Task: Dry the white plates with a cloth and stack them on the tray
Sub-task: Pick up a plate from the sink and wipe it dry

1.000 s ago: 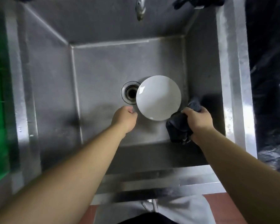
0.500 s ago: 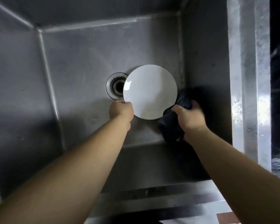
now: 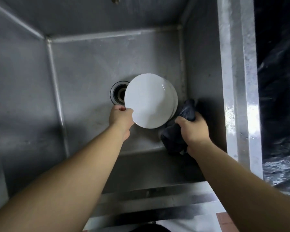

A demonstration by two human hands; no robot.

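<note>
Left hand grips plate rim at frame centre, over sink. Right hand clenched on dark cloth, lower right.

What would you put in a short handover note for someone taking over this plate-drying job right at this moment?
Left hand: grips the near-left rim of the top white plate, tilting it up off the stack.
Right hand: grips the dark cloth, bunched, just right of the plates.
Things: at least one more white plate lies under the lifted one, on the floor of the steel sink beside the drain. The tray is not in view.
Done: a plate is picked up; no drying visible.
Left: wipe this plate with the cloth, put it on the tray, then repeat for the remaining plates.
</note>
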